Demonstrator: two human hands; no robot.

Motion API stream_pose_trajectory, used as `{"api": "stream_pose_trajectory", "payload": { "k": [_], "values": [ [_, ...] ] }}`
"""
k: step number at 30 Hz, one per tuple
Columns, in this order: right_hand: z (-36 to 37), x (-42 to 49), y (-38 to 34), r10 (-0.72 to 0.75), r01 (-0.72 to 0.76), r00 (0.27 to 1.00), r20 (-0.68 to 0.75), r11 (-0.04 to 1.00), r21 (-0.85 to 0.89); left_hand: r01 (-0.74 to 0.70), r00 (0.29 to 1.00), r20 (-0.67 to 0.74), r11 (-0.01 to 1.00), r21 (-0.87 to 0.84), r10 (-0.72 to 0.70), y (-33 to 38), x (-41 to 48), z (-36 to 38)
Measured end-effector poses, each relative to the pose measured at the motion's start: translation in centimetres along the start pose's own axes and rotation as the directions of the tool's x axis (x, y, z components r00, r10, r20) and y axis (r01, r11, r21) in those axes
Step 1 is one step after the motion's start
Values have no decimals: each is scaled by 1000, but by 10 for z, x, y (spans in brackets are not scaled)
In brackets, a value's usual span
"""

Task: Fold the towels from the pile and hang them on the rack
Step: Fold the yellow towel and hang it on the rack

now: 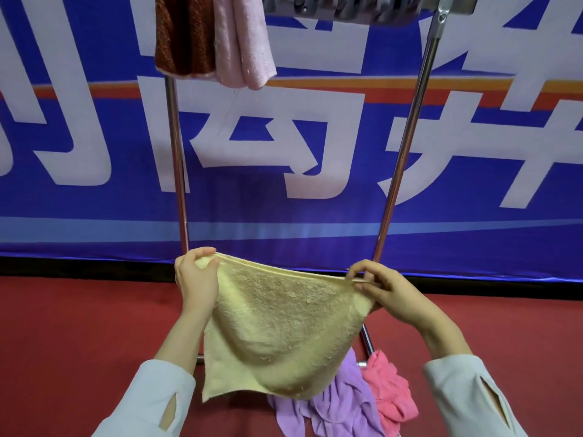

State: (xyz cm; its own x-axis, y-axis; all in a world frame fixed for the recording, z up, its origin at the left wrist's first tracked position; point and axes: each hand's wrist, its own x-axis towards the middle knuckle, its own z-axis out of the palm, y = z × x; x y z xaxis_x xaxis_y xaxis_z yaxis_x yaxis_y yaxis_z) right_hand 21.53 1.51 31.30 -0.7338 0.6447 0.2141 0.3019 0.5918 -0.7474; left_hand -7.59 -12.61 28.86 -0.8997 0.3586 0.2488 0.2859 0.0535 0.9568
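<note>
The yellow towel (277,335) hangs in the air between both hands, in front of the lower half of the rack (407,143), doubled so that two hemmed edges run together along its top. It looks light, soft and limp. It sags into a pouch, so it likely needs a hold at both top corners to stay flat. The left hand (195,279) pinches the left corner between thumb and curled fingers, and the right hand (391,294) pinches the right corner likewise. At the left end of the rack's top bar hang a brown towel (183,36) and a pale pink towel (243,42). A purple towel (340,402) and a bright pink towel (388,389) lie crumpled on the red carpet (79,326) by the rack's base, before a blue banner (284,216).
</note>
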Motion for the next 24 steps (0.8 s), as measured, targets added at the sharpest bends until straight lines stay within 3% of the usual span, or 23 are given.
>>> {"api": "stream_pose_trajectory", "payload": {
  "k": [5, 13, 19, 22, 24],
  "values": [
    [1, 0, 3, 48, -51, 998, -38, 996, -79, -7, 1000, 10, 1000, 6, 7, 1, -2, 1],
    [2, -7, -3, 100, -87, 987, -124, 990, 112, -33, 999, 9, 999, 3, 33, 2, -3, 0],
    [3, -2, -1, 76, -75, 997, -16, 996, 58, -6, 1000, 10, 1000, -16, 6, 0, -1, 0],
    [5, -3, 2, 96, -96, 994, -42, 995, 20, -6, 1000, 14, 1000, -10, 6, -3, 0, 2],
    [4, -4, -1, 141, -135, 988, -65, 987, 89, -4, 1000, 14, 1000, -11, 4, -3, 0, 2]
  ]
}}
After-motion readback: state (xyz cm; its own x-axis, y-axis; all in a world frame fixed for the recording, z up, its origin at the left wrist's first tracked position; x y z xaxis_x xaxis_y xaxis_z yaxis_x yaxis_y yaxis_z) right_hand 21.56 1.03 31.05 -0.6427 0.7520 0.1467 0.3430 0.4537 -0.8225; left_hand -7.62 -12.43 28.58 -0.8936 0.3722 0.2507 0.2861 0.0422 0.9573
